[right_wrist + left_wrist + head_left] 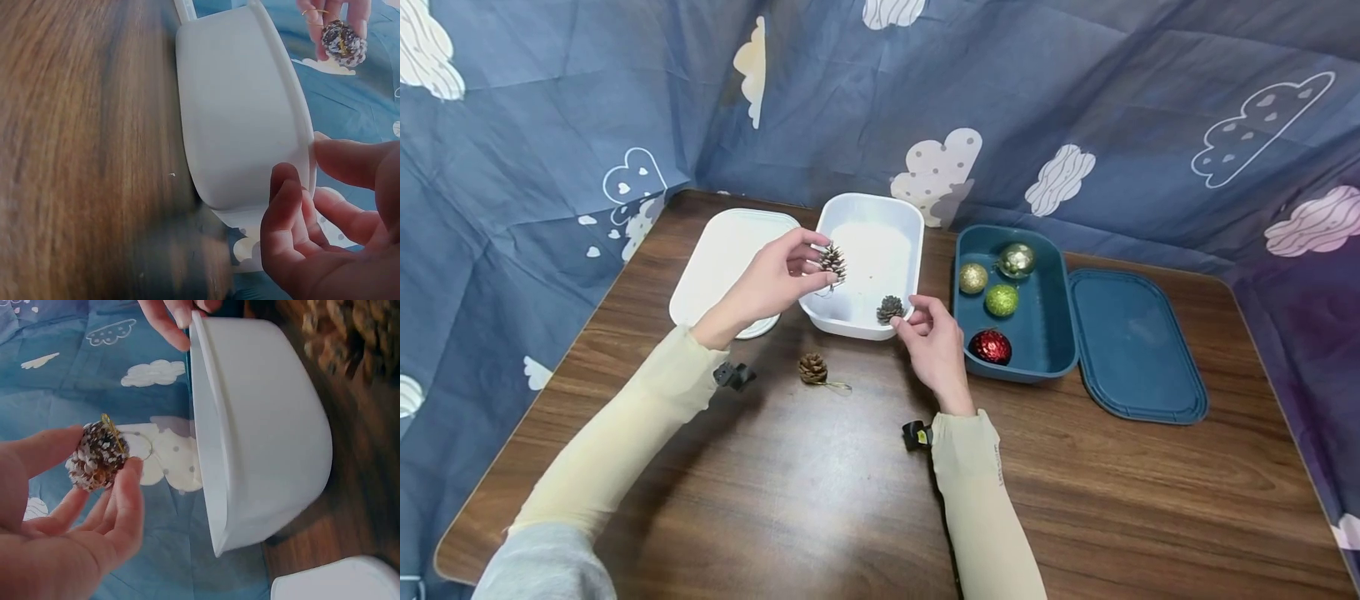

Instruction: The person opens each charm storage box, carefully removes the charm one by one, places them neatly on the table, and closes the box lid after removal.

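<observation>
My left hand pinches a white-tipped pinecone with a gold cord between thumb and fingers. It holds this pinecone over the left part of a white plastic box. With thumb and fingers, my right hand grips the box's rim at the front right corner. Close to that hand, a dark pinecone lies inside the box; the wall hides it in the right wrist view. On the table in front of the box is a brown pinecone with a gold loop.
A white lid lies left of the box. To the right stands a blue box holding a red ball, a green ball and two gold baubles. Its blue lid lies farther right. Cloud-printed fabric hangs behind the table.
</observation>
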{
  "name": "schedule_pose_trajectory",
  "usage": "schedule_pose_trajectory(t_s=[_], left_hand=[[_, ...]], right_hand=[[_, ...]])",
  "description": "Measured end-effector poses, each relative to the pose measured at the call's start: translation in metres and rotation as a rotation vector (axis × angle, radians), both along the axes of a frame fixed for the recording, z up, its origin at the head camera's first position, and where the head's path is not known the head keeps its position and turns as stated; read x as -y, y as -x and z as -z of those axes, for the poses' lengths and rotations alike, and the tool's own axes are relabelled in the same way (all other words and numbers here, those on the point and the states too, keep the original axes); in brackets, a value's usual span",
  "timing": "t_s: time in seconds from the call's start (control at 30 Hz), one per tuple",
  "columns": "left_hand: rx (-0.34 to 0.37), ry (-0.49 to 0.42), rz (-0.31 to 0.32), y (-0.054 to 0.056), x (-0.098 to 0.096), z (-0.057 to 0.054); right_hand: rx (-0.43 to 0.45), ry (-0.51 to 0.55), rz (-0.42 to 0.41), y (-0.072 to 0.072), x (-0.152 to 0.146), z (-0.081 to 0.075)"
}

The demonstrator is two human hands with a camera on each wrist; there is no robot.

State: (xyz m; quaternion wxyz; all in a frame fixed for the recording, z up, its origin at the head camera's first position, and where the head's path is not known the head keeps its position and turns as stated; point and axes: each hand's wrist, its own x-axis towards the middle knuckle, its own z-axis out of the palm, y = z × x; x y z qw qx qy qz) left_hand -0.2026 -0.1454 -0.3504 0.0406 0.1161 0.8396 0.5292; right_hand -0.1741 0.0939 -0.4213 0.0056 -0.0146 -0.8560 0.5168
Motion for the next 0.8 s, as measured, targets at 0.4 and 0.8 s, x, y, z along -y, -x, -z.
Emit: schedule_pose_trajectory(t_s=[0.4, 0.8], left_hand=[[-0.025, -0.101, 0.019, -0.02, 0.0, 0.0], [-0.039, -0.103, 0.081, -0.031, -0.002, 0.01]], right_hand=[[-0.038, -0.068, -0.022, -0.002, -0.001, -0.005], [-0.073, -0.105, -0.042, -0.004, -0.003, -0.007]])
